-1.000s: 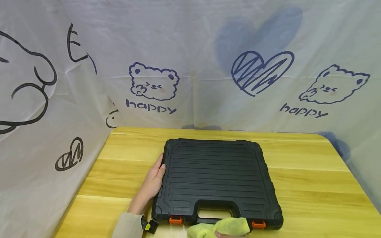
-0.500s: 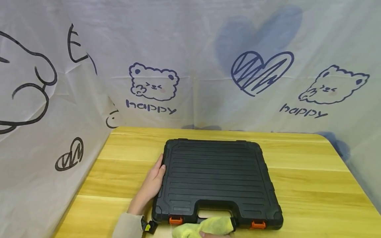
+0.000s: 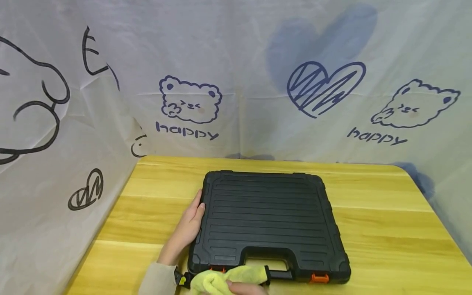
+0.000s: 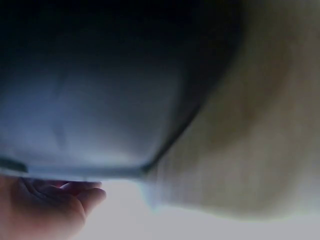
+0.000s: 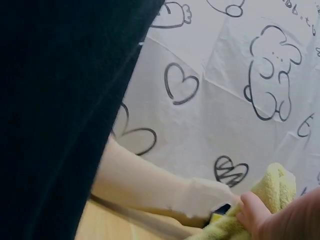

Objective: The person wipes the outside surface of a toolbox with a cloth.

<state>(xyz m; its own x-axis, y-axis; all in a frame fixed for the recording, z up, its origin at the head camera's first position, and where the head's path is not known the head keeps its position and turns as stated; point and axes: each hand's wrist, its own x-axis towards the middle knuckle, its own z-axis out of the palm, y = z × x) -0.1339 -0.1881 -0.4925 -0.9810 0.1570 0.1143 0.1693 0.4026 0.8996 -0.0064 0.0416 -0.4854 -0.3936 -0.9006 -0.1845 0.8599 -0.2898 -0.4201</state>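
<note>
A black ribbed plastic tool case [image 3: 269,217] lies on the table with its handle towards me. At its left side my left hand [image 3: 189,225] holds the edge, thumb near the upper rim, other fingers mostly hidden. The left wrist view shows that hand [image 4: 50,207] beside the dark case wall [image 4: 100,115]. My right hand [image 3: 245,289], partly below the frame, grips a bunched yellow-green towel [image 3: 221,280] at the case's front edge. The towel overlaps the left orange latch [image 3: 218,269]. In the right wrist view, fingers [image 5: 255,212] pinch the towel [image 5: 275,187].
The wood-grain table [image 3: 391,221] extends around the case on both sides. White cloth with drawn bears and hearts [image 3: 254,82] hangs behind and to the left. Another orange latch [image 3: 319,278] is on the case's front right. A black strap [image 3: 182,278] sits at my left wrist.
My right hand has moved left along the case's front edge with the towel, from the handle towards the left latch. My left hand and the case have stayed in place.
</note>
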